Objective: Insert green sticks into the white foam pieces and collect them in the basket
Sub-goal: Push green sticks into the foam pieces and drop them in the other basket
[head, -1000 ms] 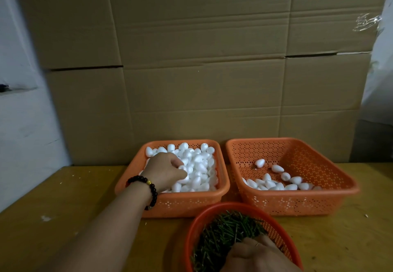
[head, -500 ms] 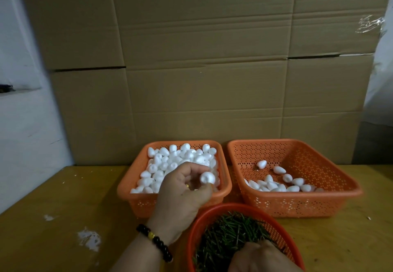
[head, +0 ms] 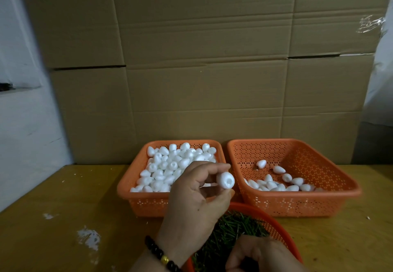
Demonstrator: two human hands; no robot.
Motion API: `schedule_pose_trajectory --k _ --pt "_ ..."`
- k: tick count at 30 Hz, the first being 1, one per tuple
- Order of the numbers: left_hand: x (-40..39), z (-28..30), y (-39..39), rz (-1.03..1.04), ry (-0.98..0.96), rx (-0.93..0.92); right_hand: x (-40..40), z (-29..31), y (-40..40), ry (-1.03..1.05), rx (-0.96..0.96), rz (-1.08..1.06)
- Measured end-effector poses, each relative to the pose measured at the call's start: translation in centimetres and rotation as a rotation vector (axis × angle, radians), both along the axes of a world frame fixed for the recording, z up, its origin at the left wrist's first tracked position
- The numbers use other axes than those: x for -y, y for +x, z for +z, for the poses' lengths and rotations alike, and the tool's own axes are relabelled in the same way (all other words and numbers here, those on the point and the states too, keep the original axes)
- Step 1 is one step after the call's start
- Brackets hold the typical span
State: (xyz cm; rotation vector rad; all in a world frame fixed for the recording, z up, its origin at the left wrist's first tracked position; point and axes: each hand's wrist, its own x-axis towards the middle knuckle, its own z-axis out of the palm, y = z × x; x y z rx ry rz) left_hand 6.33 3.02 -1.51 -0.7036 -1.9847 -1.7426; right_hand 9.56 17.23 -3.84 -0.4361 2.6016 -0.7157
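My left hand (head: 197,199) pinches one white foam piece (head: 225,179) between thumb and fingers, its hollow end facing me, above the near rim of the left basket. That left orange basket (head: 136,197) is heaped with white foam pieces (head: 170,169). The right orange basket (head: 308,199) holds several foam pieces (head: 280,183) along its near side. A round orange basket (head: 274,220) at the bottom holds green sticks (head: 231,229). My right hand (head: 261,254) lies curled in those sticks; what it grips is hidden.
All baskets stand on a yellow wooden table (head: 63,218) with white scuffs at the left. Stacked cardboard boxes (head: 202,69) form a wall right behind the baskets. A white wall (head: 21,122) lies to the left.
My left hand lifted a foam piece out of the left basket and drew it right and toward me, turning its hollow end up. My right hand stayed in the sticks.
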Motion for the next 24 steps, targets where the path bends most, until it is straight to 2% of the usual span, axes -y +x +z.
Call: schedule_pose_trajectory --k 1,2,4,7,11,18,24 --pt "0.0 0.0 0.1 -0.016 0.014 0.016 -1.0 -1.0 1.0 -0.23 -0.053 -0.032" --pt "0.0 -0.1 0.2 -0.036 0.027 0.04 0.3 -0.7 0.8 -0.221 -0.079 -0.056" --pt "0.0 0.0 0.5 -0.077 0.044 0.076 -1.4 -0.3 0.9 -0.192 -0.267 -0.019" --pt "0.0 0.3 0.9 -0.126 0.066 0.072 -1.3 -0.7 1.7 -0.308 -0.406 -0.016" --pt "0.0 0.8 1.0 -0.156 0.134 0.11 -1.6 -0.5 1.6 -0.319 -0.428 -0.07" --pt "-0.2 1.1 1.1 -0.35 0.437 0.335 -1.7 -1.5 1.6 -0.345 -0.538 -0.245" --pt "-0.5 1.4 1.4 -0.469 0.6 0.477 -1.8 -1.9 1.3 -0.39 -0.623 -0.277"
